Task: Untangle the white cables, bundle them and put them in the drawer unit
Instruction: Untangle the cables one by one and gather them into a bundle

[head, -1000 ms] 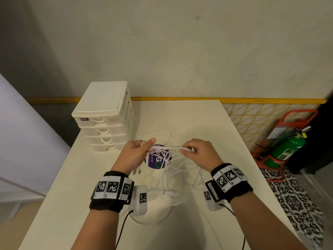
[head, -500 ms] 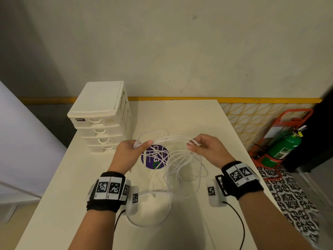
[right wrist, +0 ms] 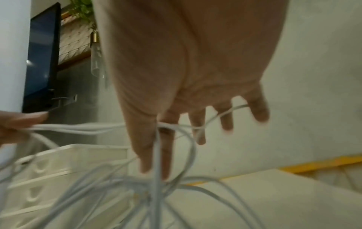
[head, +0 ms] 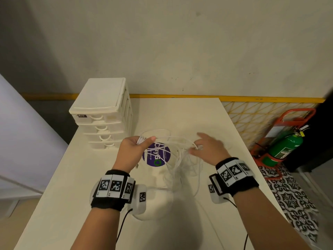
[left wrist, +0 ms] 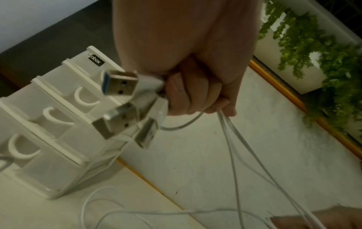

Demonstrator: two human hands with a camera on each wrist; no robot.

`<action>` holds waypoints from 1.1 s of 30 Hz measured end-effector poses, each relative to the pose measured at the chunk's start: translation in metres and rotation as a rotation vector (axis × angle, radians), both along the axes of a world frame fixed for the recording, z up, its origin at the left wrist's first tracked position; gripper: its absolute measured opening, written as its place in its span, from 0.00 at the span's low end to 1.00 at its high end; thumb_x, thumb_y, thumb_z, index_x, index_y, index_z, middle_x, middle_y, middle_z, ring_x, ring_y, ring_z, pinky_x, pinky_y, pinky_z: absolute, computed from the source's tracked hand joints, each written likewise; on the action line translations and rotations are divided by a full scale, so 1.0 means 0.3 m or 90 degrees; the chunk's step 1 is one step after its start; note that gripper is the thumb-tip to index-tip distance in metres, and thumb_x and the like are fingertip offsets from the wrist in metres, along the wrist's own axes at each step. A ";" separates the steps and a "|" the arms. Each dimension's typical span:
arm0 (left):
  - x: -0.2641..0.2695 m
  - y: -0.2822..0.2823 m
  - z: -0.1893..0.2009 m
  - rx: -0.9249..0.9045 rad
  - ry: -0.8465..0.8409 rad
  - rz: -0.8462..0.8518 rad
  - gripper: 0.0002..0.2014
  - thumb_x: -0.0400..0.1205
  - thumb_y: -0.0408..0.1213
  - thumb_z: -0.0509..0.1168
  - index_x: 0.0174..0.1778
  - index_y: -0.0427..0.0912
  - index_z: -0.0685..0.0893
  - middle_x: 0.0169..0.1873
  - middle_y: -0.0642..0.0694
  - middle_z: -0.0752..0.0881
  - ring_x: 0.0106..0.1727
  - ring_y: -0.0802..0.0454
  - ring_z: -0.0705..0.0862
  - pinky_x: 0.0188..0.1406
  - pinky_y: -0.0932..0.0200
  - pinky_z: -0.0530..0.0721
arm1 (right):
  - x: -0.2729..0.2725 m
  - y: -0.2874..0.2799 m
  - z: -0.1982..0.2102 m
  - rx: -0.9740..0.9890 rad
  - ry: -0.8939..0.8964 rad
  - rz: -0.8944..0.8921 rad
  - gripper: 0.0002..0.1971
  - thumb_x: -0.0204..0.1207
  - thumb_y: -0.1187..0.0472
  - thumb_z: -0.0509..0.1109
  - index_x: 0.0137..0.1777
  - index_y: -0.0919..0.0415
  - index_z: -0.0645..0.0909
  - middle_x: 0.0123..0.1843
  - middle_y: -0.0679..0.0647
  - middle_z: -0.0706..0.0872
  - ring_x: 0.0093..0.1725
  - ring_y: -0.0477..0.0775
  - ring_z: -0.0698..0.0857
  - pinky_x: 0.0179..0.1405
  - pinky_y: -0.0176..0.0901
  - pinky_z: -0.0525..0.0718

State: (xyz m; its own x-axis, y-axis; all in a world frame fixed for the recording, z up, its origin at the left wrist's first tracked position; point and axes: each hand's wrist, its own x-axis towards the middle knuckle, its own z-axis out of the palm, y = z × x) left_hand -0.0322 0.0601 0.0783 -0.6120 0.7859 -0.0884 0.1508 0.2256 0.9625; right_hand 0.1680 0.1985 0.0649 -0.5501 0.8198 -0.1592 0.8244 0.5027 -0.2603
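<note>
A smooth cream tabletop carries a boxy white plastic drawer unit at its far left. Thin white cables hang in loose loops between the hands — the left hand fists their metal USB plugs; the right hand spreads its fingers, strands threaded through.

Tangled white cables — strung above the table; shut white drawer unit at left.
</note>
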 end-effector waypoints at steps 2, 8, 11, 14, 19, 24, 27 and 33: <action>-0.004 0.004 -0.004 0.011 0.004 0.008 0.22 0.76 0.46 0.73 0.25 0.37 0.73 0.08 0.55 0.68 0.10 0.59 0.65 0.11 0.68 0.62 | 0.015 0.028 0.015 0.091 -0.071 -0.018 0.22 0.77 0.43 0.63 0.70 0.46 0.74 0.84 0.49 0.55 0.83 0.59 0.49 0.77 0.66 0.54; -0.008 0.005 -0.002 0.010 0.011 0.016 0.23 0.77 0.47 0.72 0.22 0.38 0.73 0.07 0.54 0.68 0.09 0.57 0.65 0.08 0.68 0.63 | 0.052 0.044 -0.013 -0.148 0.242 -0.143 0.56 0.61 0.44 0.80 0.82 0.50 0.48 0.84 0.50 0.54 0.82 0.55 0.57 0.79 0.54 0.61; -0.004 0.003 -0.011 0.001 0.013 0.003 0.22 0.77 0.47 0.72 0.21 0.41 0.75 0.07 0.54 0.70 0.10 0.58 0.66 0.09 0.68 0.64 | 0.066 0.036 -0.011 -0.262 0.313 -0.154 0.60 0.58 0.45 0.82 0.83 0.50 0.43 0.84 0.50 0.52 0.82 0.53 0.56 0.79 0.50 0.59; -0.003 0.006 -0.016 -0.001 0.026 0.003 0.22 0.76 0.47 0.72 0.22 0.39 0.75 0.07 0.54 0.69 0.10 0.59 0.66 0.10 0.67 0.64 | 0.065 0.036 -0.005 -0.238 0.293 -0.166 0.63 0.58 0.42 0.81 0.83 0.52 0.39 0.85 0.51 0.43 0.83 0.51 0.49 0.80 0.49 0.54; -0.006 0.015 -0.024 -0.006 0.032 0.027 0.23 0.76 0.48 0.72 0.22 0.38 0.75 0.06 0.54 0.68 0.10 0.60 0.65 0.15 0.64 0.66 | 0.052 0.033 0.018 -0.147 0.322 -0.244 0.65 0.58 0.40 0.80 0.81 0.51 0.33 0.84 0.54 0.33 0.84 0.54 0.47 0.78 0.52 0.58; 0.005 0.014 -0.033 -0.030 0.006 -0.008 0.21 0.77 0.47 0.72 0.28 0.34 0.76 0.07 0.55 0.68 0.10 0.60 0.64 0.13 0.68 0.65 | 0.068 0.031 -0.035 -0.177 0.270 -0.227 0.52 0.62 0.34 0.74 0.82 0.53 0.54 0.83 0.55 0.58 0.81 0.56 0.61 0.78 0.54 0.63; 0.028 0.017 -0.043 -0.041 -0.007 -0.026 0.20 0.77 0.47 0.71 0.29 0.35 0.75 0.07 0.56 0.65 0.10 0.60 0.63 0.11 0.70 0.63 | 0.052 0.005 -0.058 -0.090 0.275 -0.219 0.39 0.65 0.35 0.72 0.74 0.51 0.69 0.76 0.54 0.72 0.74 0.57 0.71 0.73 0.57 0.69; 0.078 0.028 -0.032 -0.030 -0.027 -0.101 0.26 0.78 0.47 0.70 0.17 0.43 0.69 0.10 0.54 0.65 0.14 0.58 0.62 0.15 0.70 0.62 | -0.061 -0.093 -0.042 0.070 0.294 0.051 0.48 0.57 0.27 0.70 0.77 0.45 0.63 0.78 0.48 0.68 0.81 0.53 0.58 0.80 0.62 0.51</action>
State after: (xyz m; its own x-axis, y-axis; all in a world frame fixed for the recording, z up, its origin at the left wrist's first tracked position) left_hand -0.0088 0.0687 0.0687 -0.4751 0.8669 -0.1511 0.1473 0.2477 0.9576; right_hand 0.1497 0.1707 0.0524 -0.6054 0.7697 0.2026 0.5923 0.6057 -0.5313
